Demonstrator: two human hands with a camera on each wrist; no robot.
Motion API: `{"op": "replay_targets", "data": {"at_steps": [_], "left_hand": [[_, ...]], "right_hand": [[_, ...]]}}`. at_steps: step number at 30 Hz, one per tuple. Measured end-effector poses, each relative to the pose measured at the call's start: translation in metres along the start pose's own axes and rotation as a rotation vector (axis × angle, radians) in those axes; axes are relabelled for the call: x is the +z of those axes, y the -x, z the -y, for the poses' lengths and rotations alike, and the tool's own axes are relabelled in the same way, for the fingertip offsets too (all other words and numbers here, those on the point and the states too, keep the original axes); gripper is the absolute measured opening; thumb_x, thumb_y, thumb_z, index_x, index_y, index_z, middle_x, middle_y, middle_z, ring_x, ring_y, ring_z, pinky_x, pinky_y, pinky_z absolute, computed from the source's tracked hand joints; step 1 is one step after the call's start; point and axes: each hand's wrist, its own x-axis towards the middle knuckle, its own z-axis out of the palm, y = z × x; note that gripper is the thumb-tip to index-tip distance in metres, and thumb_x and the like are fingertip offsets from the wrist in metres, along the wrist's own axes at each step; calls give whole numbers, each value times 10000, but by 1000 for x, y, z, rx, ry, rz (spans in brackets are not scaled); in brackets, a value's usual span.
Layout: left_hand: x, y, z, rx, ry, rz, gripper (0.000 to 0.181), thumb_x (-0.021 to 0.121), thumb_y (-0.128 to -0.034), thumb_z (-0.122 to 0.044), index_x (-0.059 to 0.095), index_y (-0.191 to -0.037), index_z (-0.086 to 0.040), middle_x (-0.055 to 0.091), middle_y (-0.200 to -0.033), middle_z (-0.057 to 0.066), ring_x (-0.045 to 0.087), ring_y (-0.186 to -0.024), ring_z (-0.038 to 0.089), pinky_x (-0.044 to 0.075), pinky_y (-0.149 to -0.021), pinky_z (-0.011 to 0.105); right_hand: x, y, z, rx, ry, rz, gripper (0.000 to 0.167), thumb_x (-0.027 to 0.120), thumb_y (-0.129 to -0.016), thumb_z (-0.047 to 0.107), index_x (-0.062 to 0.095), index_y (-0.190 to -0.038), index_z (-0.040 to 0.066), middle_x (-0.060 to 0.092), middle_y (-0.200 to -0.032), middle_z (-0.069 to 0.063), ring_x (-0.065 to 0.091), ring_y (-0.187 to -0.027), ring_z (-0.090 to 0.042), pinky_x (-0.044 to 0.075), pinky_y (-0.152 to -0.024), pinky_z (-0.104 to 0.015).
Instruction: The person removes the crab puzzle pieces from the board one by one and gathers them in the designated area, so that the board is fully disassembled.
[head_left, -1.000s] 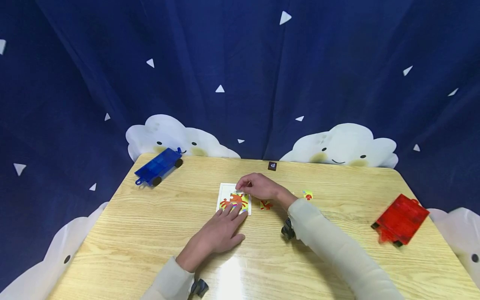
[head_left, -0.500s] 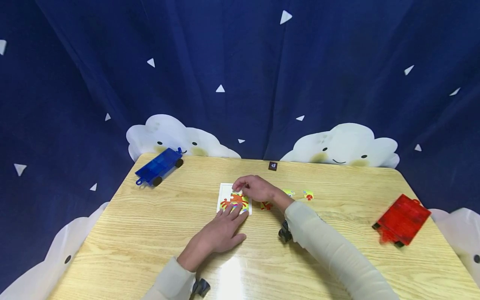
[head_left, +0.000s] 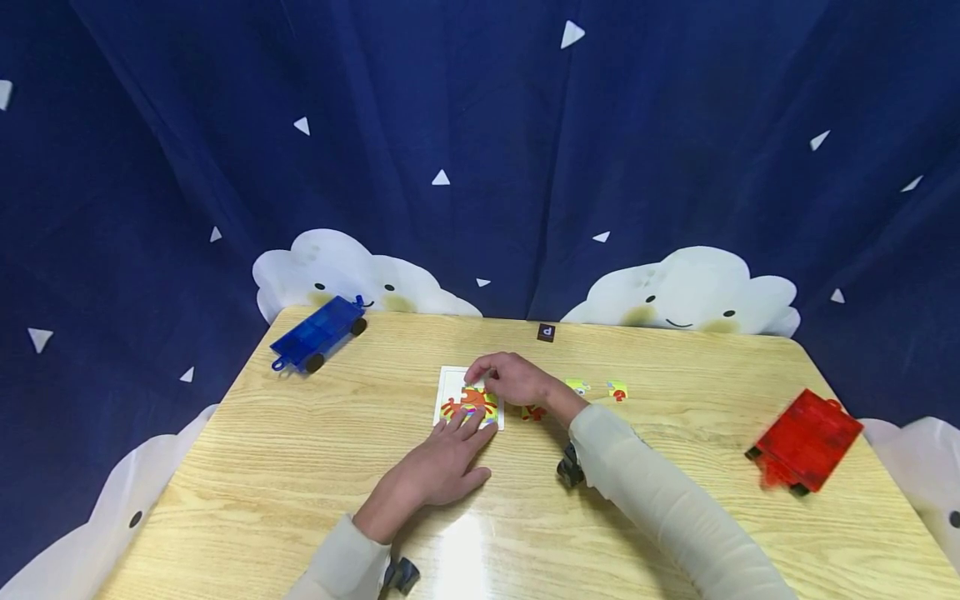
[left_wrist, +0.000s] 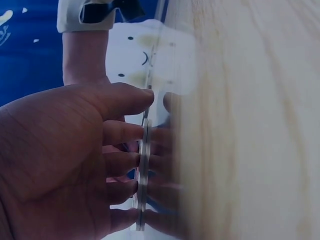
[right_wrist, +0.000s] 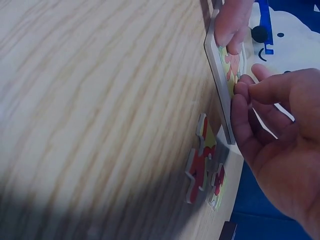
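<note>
A white-framed puzzle board [head_left: 450, 385] lies on the table, partly filled with an orange crab picture on yellow. My left hand [head_left: 437, 471] rests its spread, fairly straight fingers on the board's lower part; in the left wrist view its fingertips [left_wrist: 131, 164] touch the board edge. Over the upper right of the board, my right hand [head_left: 516, 379] has its thumb and fingers drawn together. In the right wrist view that hand [right_wrist: 280, 110] pinches at the picture surface, where a puzzle piece is almost wholly hidden by the fingers. A loose red-and-yellow puzzle piece [right_wrist: 198, 165] lies beside the board.
Two more loose puzzle pieces, one pale [head_left: 576, 386] and one with red [head_left: 617, 391], lie to the right. A blue toy wagon [head_left: 318, 335] stands back left, a red toy wagon [head_left: 806, 442] far right. A dark letter tile [head_left: 546, 332] lies near the back edge.
My right hand has shifted slightly left over the board, and its forearm with it, uncovering the pale loose piece. My left hand stays put on the board.
</note>
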Motion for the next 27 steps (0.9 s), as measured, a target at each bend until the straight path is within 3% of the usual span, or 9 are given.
{"op": "replay_targets", "data": {"at_steps": [12,22,27], "left_hand": [[0,-1,2,10,18,2,620,596,-1037,-311,417,-1575,-58,318,-1638,189,247,-1509,417,260,-1182,590],[0,-1,3,13,19,2,614,594,-1037,-305,421,-1572,-57,324,-1635,193,251,-1507,419,268,-1177,596],[0,-1,3,11,17,-2,613,597,-1035,-304,426,-1570,-57,329,-1632,194,249,-1507,420,268,-1178,592]], "right_hand": [[0,0,0,-12,-27,6,315,523,-977,-42,731,-1167,99,714,-1161,5,618,-1073,-187,472,-995,-400],[0,1,-1,8,-43,-21,291,558,-985,-20,741,-1150,133,711,-1149,39,617,-971,-168,482,-919,-361],[0,2,-1,-19,-7,-30,281,564,-979,-7,748,-1132,140,702,-1142,36,599,-941,-166,479,-894,-363]]}}
